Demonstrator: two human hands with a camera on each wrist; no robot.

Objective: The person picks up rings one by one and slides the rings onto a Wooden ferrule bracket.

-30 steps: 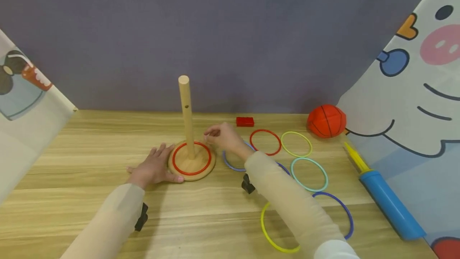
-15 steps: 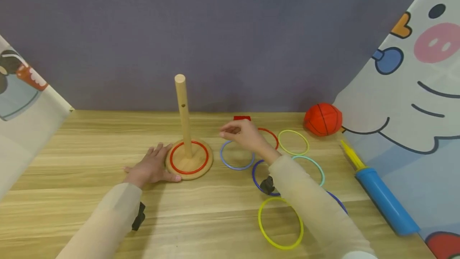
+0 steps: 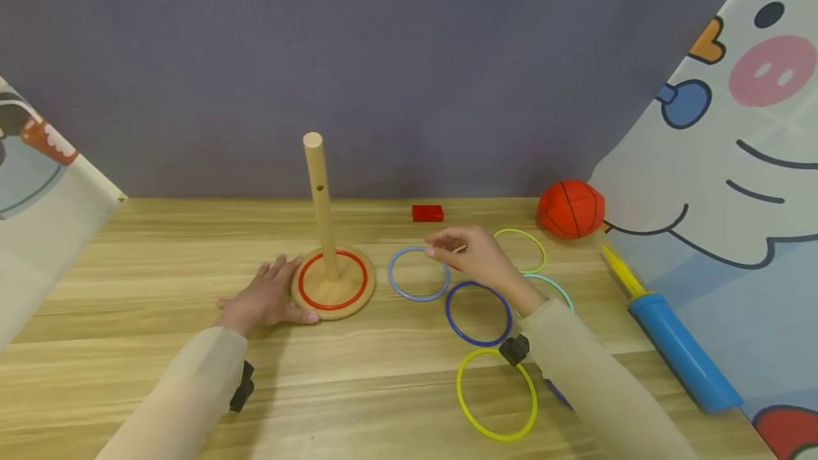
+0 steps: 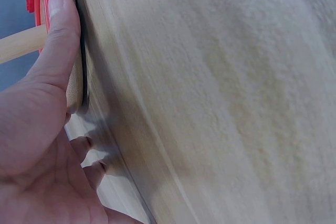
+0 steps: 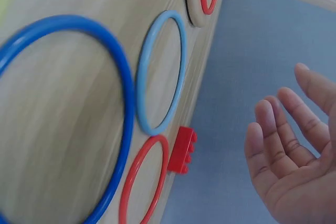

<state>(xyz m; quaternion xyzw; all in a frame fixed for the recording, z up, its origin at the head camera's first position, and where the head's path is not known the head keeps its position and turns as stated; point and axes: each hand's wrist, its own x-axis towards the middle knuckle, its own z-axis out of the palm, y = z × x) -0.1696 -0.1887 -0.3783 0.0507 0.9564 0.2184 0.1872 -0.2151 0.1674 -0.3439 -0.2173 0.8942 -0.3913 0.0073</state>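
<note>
A round wooden base (image 3: 307,306) carries an upright wooden peg (image 3: 322,208), and a red ring (image 3: 366,277) lies flat on the base around the peg. My left hand (image 3: 265,298) rests at the base's left edge, fingers spread, its thumb (image 4: 63,35) along the near rim. My right hand (image 3: 482,254) is over the rings on the right, holding nothing, its fingers loosely bent and apart in the right wrist view. Beneath and near it lie a light blue ring (image 3: 391,279), a dark blue ring (image 3: 449,312) and a second red ring (image 5: 125,198), mostly hidden by the hand in the head view.
A red toy brick (image 3: 427,214) sits near the back edge. Farther right are a pale yellow ring (image 3: 543,250), a turquoise ring (image 3: 562,291), a red ball (image 3: 571,209) and a blue hand pump (image 3: 684,350). A yellow ring (image 3: 460,400) lies nearer the front.
My right hand has moved right, from beside the peg to over the rings. The left hand stays at the base, and the red ring on the base has not moved.
</note>
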